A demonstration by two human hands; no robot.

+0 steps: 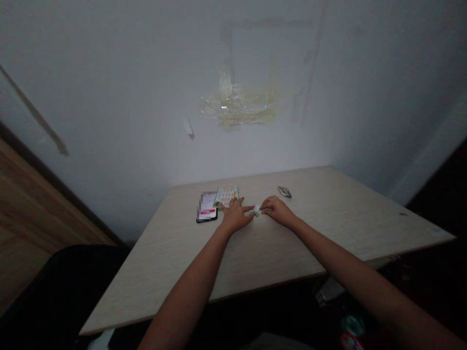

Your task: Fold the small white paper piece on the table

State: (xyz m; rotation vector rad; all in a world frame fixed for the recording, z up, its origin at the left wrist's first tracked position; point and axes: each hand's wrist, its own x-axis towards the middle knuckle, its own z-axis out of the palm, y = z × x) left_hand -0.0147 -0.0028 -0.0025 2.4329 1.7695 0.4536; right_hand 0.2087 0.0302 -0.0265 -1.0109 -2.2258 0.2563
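Observation:
On the table, my right hand (278,210) pinches the right side of a small white-and-green piece (257,211); it looks like paper, but its exact kind is too small to tell. My left hand (235,216) lies with its fingers spread. Its index finger and thumb reach the left side of the same piece, while other fingers rest on the near edge of a printed leaflet (226,193) with rows of small pictures. Left of that hand is a dark-edged phone (207,208) with a lit screen, partly under the leaflet.
A small folded, coloured packet or paper (284,191) lies behind my right hand. The pale wooden table (175,262) meets a wall (146,121) marked with old tape (244,109). A dark chair-like shape (73,282) stands at the left, and a wooden panel (32,218) is behind it.

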